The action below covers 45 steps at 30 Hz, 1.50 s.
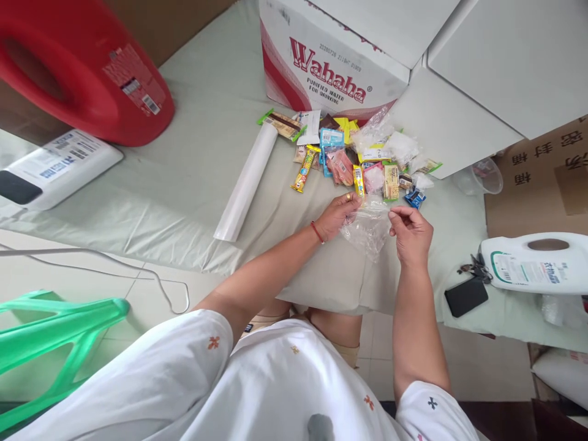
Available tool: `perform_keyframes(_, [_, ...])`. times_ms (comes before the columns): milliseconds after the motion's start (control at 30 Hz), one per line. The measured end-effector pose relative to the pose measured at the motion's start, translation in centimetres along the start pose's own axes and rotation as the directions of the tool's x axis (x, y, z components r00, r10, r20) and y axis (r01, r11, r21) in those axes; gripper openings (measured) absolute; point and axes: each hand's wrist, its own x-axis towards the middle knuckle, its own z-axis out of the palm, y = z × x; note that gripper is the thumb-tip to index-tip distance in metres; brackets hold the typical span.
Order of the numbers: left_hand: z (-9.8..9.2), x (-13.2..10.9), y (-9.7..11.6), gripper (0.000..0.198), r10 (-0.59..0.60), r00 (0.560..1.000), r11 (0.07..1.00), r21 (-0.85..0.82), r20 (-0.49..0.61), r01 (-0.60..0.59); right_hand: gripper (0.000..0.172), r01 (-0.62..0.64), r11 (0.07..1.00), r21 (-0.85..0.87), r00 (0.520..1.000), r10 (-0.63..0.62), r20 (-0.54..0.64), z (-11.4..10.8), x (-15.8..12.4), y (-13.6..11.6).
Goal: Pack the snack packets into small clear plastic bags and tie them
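A clear plastic zip bag (371, 231) hangs between my two hands, its mouth edge uppermost. My left hand (339, 215) is closed on the bag's left corner, a ring on one finger. On the other side, my right hand (411, 233) pinches the right corner between thumb and fingers. No contents show clearly in the bag. Just beyond it lies a heap of small wrapped snacks, with a yellow packet (358, 180) near my left fingers, a cream-coloured packet (391, 182) and a blue packet (415, 197) near my right hand. A yellow snack bar (305, 168) lies farther left.
A white roll (247, 180) lies left of the heap. Behind stands a Wahaha carton (331, 61). A red jug (87, 67) and a white bottle (59, 168) are at left. At right are a white jug (535, 262), a black phone-like object (466, 297), keys and a clear tub (482, 176).
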Motion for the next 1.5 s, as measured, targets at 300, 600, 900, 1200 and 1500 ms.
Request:
perform_keyframes(300, [-0.4, 0.0, -0.9, 0.057, 0.143, 0.982, 0.978, 0.135, 0.126, -0.159, 0.041, 0.368, 0.895, -0.254, 0.928, -0.337, 0.159, -0.2, 0.9, -2.6])
perform_keyframes(600, [-0.6, 0.5, -0.7, 0.062, 0.064, 0.996, 0.985, 0.155, 0.055, -0.072, 0.016, 0.488, 0.76, -0.429, 0.869, -0.378, 0.319, 0.8, 1.3, -3.2])
perform_keyframes(900, [-1.1, 1.6, -0.9, 0.026, 0.155, 0.977, 0.971, 0.206, -0.149, -0.123, 0.021, 0.563, 0.616, -0.552, 0.824, -0.467, 0.32, -0.1, -4.0, -2.4])
perform_keyframes(1200, [-1.0, 1.8, 0.6, 0.023, 0.224, 0.866, 0.965, 0.224, -0.447, -0.135, 0.023, 0.546, 0.548, -0.634, 0.816, -0.519, 0.254, -3.2, -14.4, -0.5])
perform_keyframes(1500, [-3.6, -4.3, 1.7, 0.019, 0.372, 0.786, 0.836, 0.545, -0.494, -0.054, 0.033, 0.507, 0.652, -0.564, 0.86, -0.432, 0.273, -3.5, -22.6, 1.5])
